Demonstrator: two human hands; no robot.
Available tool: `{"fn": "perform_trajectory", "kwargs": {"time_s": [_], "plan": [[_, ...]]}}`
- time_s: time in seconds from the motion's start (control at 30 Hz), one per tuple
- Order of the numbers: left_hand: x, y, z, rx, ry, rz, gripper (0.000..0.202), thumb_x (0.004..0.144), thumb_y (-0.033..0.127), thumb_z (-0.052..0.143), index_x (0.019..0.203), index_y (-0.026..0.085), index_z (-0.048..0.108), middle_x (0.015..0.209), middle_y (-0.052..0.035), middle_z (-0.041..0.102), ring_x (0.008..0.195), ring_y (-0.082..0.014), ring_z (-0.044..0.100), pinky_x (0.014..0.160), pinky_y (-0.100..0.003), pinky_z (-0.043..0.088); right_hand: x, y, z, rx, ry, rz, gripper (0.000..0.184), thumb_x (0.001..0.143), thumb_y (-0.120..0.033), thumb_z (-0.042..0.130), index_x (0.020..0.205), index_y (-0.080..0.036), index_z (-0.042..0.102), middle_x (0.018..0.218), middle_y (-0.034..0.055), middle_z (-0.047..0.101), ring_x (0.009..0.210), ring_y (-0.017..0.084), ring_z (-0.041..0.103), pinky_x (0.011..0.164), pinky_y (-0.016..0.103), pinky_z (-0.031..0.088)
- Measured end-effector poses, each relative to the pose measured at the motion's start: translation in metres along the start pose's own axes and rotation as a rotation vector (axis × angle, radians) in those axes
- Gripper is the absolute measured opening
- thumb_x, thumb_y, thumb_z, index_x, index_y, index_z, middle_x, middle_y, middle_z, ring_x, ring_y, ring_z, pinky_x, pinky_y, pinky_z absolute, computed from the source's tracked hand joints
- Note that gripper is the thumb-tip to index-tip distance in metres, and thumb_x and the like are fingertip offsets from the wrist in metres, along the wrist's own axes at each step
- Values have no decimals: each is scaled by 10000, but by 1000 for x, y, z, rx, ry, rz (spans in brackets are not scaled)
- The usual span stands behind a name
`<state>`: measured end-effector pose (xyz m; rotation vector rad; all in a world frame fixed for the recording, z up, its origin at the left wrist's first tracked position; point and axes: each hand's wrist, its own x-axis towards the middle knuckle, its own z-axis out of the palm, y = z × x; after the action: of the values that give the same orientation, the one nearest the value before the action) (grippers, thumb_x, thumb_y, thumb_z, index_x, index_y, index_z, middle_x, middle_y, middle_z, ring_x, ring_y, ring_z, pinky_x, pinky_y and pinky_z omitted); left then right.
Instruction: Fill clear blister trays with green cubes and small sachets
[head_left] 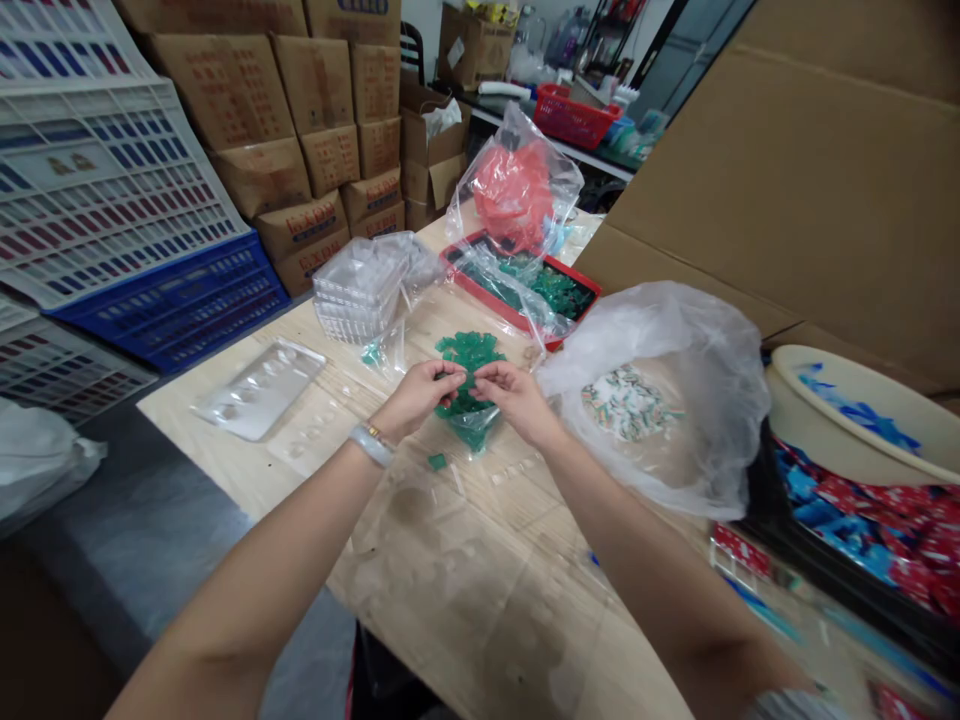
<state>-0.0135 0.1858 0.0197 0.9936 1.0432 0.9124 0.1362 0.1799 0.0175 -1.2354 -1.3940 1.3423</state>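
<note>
Left hand (416, 398) and right hand (517, 400) nearly closed, fingers pinching a clear bag (472, 430) of green plastic pieces (469, 350), frame centre, above the wooden counter (450, 560). Loose green piece (437, 461) just below. Farther, upper centre: red tray (577, 285); upper left: stacked cardboard cartons (315, 90).

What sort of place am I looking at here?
Probably a small packing workshop or stockroom: stacked cardboard cartons, stacked plastic crates, and a wooden worktable with bagged small green pieces.
</note>
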Motion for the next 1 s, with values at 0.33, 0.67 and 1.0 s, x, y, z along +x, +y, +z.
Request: {"fn": "perform_trajectory", "kwargs": {"time_s": [0.33, 0.67, 1.0], "plan": [[-88, -4, -7, 71, -173, -32, 275, 708, 387, 549, 597, 147, 470, 509, 39, 429, 451, -53, 356, 449, -192, 270, -49, -32, 18, 434, -479, 439, 274, 576, -248, 704, 715, -165, 483, 585, -57, 519, 548, 76, 519, 551, 238, 439], [-136, -47, -11, -101, 120, -276, 361, 641, 487, 571, 602, 146, 459, 488, 57, 387, 401, -37, 331, 367, -169, 189, -87, 8, 59, -62, -329, -43, 178, 664, -260, 620, 758, -166, 502, 669, -32, 502, 614, 86, 476, 577, 224, 388], [-123, -42, -31, -132, 285, -180, 148, 679, 239, 493, 752, 128, 558, 642, 4, 523, 516, -73, 458, 439, -191, 317, -62, -5, 55, -1062, -437, -409, 129, 756, -202, 555, 864, -165, 616, 877, 57, 598, 876, 185, 487, 755, 311, 322]]}}
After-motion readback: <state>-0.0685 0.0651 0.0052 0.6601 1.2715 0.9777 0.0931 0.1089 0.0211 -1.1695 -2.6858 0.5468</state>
